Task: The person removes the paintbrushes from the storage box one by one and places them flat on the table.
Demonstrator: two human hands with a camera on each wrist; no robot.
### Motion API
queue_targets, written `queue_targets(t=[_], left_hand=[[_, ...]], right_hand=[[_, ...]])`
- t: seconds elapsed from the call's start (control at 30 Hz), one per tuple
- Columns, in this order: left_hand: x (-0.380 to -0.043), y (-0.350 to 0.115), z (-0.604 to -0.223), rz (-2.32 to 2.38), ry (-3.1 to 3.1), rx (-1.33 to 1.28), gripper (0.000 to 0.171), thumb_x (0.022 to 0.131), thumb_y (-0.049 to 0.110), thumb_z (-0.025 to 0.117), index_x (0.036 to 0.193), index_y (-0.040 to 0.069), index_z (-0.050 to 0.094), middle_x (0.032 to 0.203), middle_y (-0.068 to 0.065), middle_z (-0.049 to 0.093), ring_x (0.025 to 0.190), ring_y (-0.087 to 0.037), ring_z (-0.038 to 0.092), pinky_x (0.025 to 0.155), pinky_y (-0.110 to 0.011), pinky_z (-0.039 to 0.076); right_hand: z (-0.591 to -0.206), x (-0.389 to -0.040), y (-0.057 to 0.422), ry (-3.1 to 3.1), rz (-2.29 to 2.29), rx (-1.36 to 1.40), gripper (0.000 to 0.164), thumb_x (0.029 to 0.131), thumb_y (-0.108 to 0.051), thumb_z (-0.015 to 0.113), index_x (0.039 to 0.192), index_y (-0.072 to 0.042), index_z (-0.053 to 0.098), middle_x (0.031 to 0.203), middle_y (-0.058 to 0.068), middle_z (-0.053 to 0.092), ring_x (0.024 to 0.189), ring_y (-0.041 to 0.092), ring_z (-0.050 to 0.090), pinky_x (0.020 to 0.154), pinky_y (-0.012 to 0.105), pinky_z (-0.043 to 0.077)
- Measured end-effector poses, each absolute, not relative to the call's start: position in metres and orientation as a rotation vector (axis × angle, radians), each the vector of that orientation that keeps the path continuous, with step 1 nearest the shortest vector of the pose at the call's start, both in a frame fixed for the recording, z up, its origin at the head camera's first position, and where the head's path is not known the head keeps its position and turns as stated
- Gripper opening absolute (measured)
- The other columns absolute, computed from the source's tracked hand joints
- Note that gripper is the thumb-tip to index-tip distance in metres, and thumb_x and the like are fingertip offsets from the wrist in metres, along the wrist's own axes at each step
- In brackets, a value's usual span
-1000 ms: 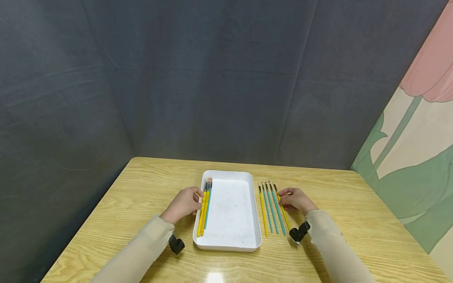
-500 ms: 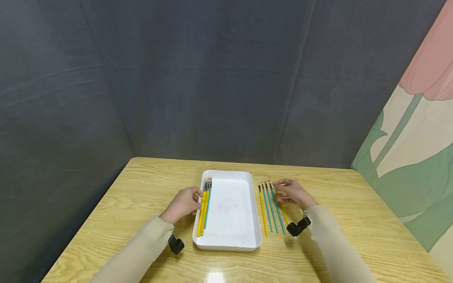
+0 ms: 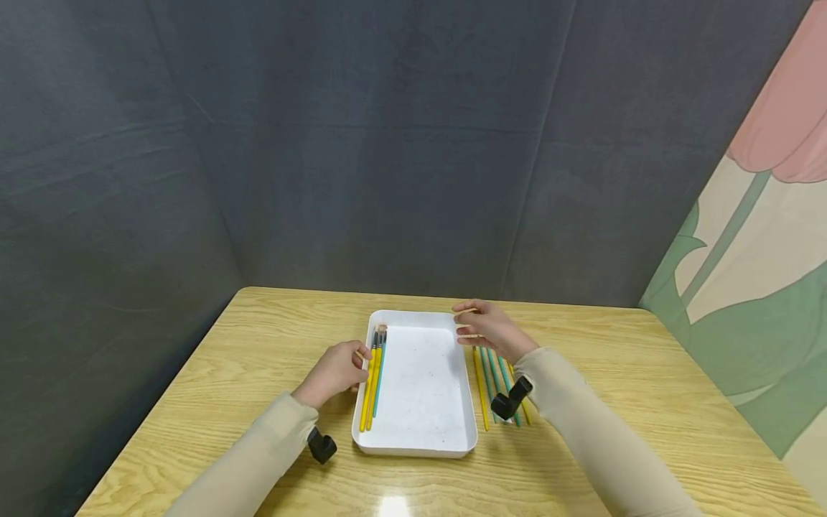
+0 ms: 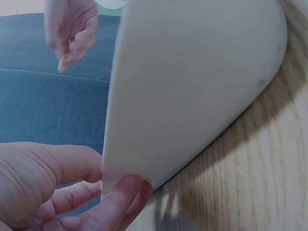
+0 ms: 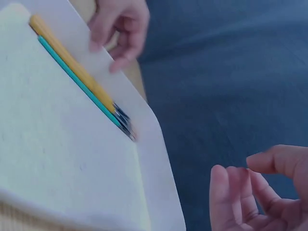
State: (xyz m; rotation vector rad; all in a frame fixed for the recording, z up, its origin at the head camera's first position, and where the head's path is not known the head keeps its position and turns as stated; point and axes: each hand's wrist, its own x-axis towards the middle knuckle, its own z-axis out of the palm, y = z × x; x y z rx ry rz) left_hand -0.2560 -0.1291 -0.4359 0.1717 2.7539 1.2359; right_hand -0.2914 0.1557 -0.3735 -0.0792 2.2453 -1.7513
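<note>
My left hand (image 3: pixel 331 375) grips the left rim of a white tray (image 3: pixel 423 391); the left wrist view shows its fingers and thumb pinching the tray's side wall (image 4: pixel 183 86). Two yellow paintbrushes (image 3: pixel 370 391) and a teal paintbrush (image 3: pixel 380 379) lie inside along that left side, bristles toward the far end. Nothing is in my right hand (image 3: pixel 487 330), which is over the far right corner of the tray with loosely bent fingers. Right of the tray, several teal paintbrushes (image 3: pixel 487 373) and a yellow paintbrush (image 3: pixel 481 391) lie side by side, their bristle ends hidden by this hand.
A light wood table (image 3: pixel 271 337) carries everything. Behind it hangs a dark blue-grey curtain (image 3: pixel 388 158). At the right, a wall with a painted tulip (image 3: pixel 730 337) borders the table. Black wrist cameras (image 3: pixel 512 399) sit at the sleeves.
My right hand has left the outermost yellow paintbrush at the right and moved left and away, over to the tray's far right corner. The left hand and the tray have stayed put.
</note>
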Motion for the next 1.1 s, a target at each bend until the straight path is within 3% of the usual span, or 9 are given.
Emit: queue_targets(t=[0.17, 0.4, 0.83, 1.1], left_hand=[[-0.256, -0.128, -0.434, 1.239, 2.740, 0.145, 0.026, 0.080, 0.000, 0.068, 0.105, 0.003, 0.063, 0.084, -0.008, 0.056, 0.061, -0.017, 0.055, 0.054, -0.025, 0.047], [-0.257, -0.128, -0.436, 1.237, 2.736, 0.150, 0.027, 0.080, 0.001, 0.068, 0.106, 0.003, 0.063, 0.084, -0.008, 0.056, 0.061, -0.017, 0.055, 0.054, -0.026, 0.047], [-0.259, -0.130, -0.437, 1.241, 2.740, 0.173, 0.026, 0.079, 0.000, 0.069, 0.104, 0.003, 0.063, 0.082, -0.008, 0.057, 0.060, -0.017, 0.056, 0.053, -0.025, 0.047], [-0.259, -0.129, -0.438, 1.246, 2.722, 0.184, 0.027, 0.079, -0.001, 0.069, 0.105, 0.002, 0.062, 0.083, -0.009, 0.057, 0.060, -0.017, 0.055, 0.053, -0.025, 0.046]], right_hand=[[-0.373, -0.289, 0.121, 2.211, -1.686, -0.115, 0.033, 0.095, -0.010, 0.055, 0.125, 0.002, 0.050, 0.119, 0.019, 0.053, 0.088, 0.022, 0.059, 0.082, 0.034, 0.056], [-0.388, -0.290, 0.080, 2.272, -1.499, -0.094, 0.033, 0.091, -0.010, 0.062, 0.121, 0.003, 0.055, 0.109, 0.013, 0.062, 0.097, 0.032, 0.065, 0.079, 0.036, 0.058], [-0.420, -0.299, 0.041, 2.278, -1.429, -0.075, 0.027, 0.087, -0.002, 0.062, 0.113, 0.003, 0.060, 0.084, 0.007, 0.060, 0.072, 0.016, 0.058, 0.075, 0.033, 0.058], [-0.435, -0.307, 0.032, 2.361, -1.386, -0.023, 0.019, 0.083, -0.002, 0.064, 0.102, -0.002, 0.061, 0.076, 0.004, 0.057, 0.062, 0.013, 0.053, 0.061, 0.024, 0.054]])
